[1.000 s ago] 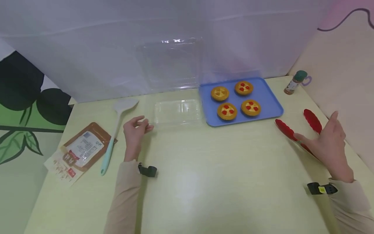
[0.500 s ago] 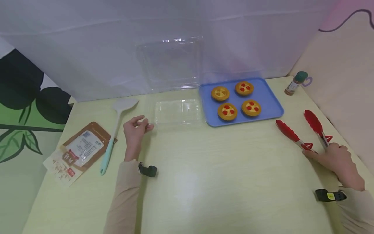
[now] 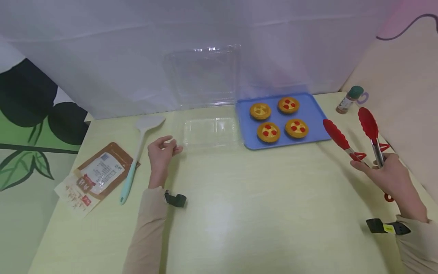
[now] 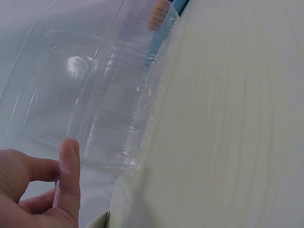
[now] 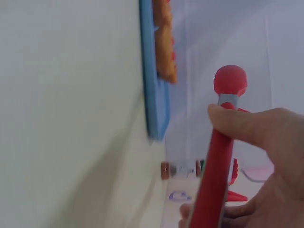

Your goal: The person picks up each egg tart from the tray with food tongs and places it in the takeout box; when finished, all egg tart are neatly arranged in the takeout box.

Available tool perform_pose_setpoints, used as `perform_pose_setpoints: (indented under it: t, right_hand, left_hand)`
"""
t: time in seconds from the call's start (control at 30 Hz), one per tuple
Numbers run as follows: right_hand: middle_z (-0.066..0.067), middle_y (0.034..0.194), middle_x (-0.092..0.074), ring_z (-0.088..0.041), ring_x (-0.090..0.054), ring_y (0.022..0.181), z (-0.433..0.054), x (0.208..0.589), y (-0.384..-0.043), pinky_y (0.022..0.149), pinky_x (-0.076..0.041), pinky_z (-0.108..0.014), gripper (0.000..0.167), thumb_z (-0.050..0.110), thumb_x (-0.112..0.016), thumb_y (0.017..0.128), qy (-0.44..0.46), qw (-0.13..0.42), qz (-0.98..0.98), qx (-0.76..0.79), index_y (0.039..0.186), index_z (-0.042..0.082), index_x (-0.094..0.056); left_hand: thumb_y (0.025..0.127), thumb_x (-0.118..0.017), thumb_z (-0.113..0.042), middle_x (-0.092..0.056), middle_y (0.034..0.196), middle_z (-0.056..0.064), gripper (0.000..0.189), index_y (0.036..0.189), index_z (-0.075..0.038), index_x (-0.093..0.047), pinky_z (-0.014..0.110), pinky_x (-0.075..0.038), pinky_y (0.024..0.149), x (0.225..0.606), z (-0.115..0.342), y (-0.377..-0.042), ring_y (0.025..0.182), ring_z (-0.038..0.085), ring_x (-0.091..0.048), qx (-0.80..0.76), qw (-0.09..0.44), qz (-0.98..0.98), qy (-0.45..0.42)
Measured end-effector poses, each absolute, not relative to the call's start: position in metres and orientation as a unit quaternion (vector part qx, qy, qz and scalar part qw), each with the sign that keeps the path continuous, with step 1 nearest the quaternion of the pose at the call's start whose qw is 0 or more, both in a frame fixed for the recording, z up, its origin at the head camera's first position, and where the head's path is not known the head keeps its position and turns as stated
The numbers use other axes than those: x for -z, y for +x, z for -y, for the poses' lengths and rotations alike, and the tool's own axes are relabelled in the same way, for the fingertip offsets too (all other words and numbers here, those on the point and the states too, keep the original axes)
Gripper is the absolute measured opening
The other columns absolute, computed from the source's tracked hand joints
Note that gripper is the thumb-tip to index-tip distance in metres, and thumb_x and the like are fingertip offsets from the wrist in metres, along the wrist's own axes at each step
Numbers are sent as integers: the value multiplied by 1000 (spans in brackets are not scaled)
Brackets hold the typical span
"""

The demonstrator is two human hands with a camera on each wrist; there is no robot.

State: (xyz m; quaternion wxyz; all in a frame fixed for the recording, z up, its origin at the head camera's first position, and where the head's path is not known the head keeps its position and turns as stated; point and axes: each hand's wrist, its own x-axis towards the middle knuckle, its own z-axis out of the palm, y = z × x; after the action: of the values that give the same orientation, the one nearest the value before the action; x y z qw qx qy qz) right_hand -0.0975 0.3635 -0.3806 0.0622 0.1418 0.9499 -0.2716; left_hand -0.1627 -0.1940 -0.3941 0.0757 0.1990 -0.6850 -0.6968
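Observation:
My right hand (image 3: 393, 177) grips a pair of red-tipped tongs (image 3: 369, 127), raised above the table with their two arms spread apart. In the right wrist view, the thumb lies along one red handle (image 5: 216, 171) of the tongs. My left hand (image 3: 162, 156) pinches the near left edge of a clear plastic container (image 3: 208, 131), whose lid (image 3: 203, 78) stands up behind it. Thumb and fingers (image 4: 70, 175) meet on that thin edge in the left wrist view. Several tarts (image 3: 268, 132), most with red pieces on top, lie on a blue tray (image 3: 316, 131) right of the container.
A white spatula with a mint handle (image 3: 128, 184) lies left of my left hand, partly over a brown food pouch (image 3: 102, 171). At the back right corner stands a green-capped spice jar (image 3: 349, 99). A pale curtain (image 3: 119, 72) hangs behind the table.
My right hand came down onto the tongs, took hold of their handles and lifted them off the table. The left hand stayed at the container.

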Motion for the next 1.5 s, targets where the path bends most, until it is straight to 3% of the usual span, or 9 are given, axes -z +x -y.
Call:
perform_pose_setpoints:
  t: [0.13, 0.27, 0.43, 0.63, 1.03, 1.23, 1.5]
  right_hand:
    - [-17, 90, -45, -22, -44, 68, -348, 370, -109, 44, -35, -30, 79, 55, -57, 92, 115, 42, -947, 298, 122, -14, -33]
    - [-18, 97, -45, -25, -43, 76, -332, 362, -123, 45, -36, -29, 77, 56, -55, 92, 96, 21, -945, 312, 128, -10, -38]
    - [-16, 94, -51, -23, -44, 71, -316, 358, -143, 44, -35, -30, 68, 54, -60, 91, 58, -24, -946, 317, 121, -5, -48]
    - [-14, 82, -53, -24, -44, 72, -306, 354, -172, 50, -33, -31, 57, 53, -66, 88, 9, -45, -953, 299, 102, -1, -53]
    - [-6, 62, -38, -23, -40, 58, -298, 347, -221, 48, -30, -31, 61, 55, -73, 81, -41, -14, -974, 222, 77, 1, -43]
    - [-1, 58, -27, -18, -30, 52, -296, 348, -232, 45, -24, -29, 60, 49, -76, 80, -51, 4, -976, 213, 67, 6, -37]
    - [2, 57, -24, -16, -29, 48, -289, 344, -243, 45, -24, -28, 58, 44, -75, 82, -61, 22, -979, 193, 62, 9, -34]
  left_hand:
    - [95, -59, -1, -57, 70, -1, 37, 129, 12, -53, 16, -60, 70, 394, 193, -161, 57, 1, -66, 690, 72, 692, 200]
    - [95, -59, -1, -57, 72, 0, 36, 128, 11, -54, 16, -60, 70, 396, 193, -160, 57, 2, -67, 684, 73, 699, 198]
    - [95, -59, 0, -56, 73, 1, 34, 126, 12, -55, 17, -61, 68, 397, 193, -162, 57, 2, -67, 685, 85, 698, 194]
    - [95, -58, 1, -57, 71, 0, 34, 126, 13, -54, 17, -61, 66, 396, 193, -162, 56, 2, -66, 685, 88, 698, 188]
    - [95, -58, 0, -57, 72, 2, 35, 127, 13, -53, 16, -60, 65, 395, 191, -160, 57, 2, -67, 690, 88, 692, 195]
    - [95, -58, -1, -56, 76, 4, 34, 126, 12, -55, 17, -61, 66, 396, 191, -161, 57, 3, -67, 680, 92, 701, 194]
    - [95, -57, 3, -53, 81, 6, 34, 126, 16, -52, 17, -61, 66, 397, 190, -160, 56, 3, -66, 693, 95, 689, 190]
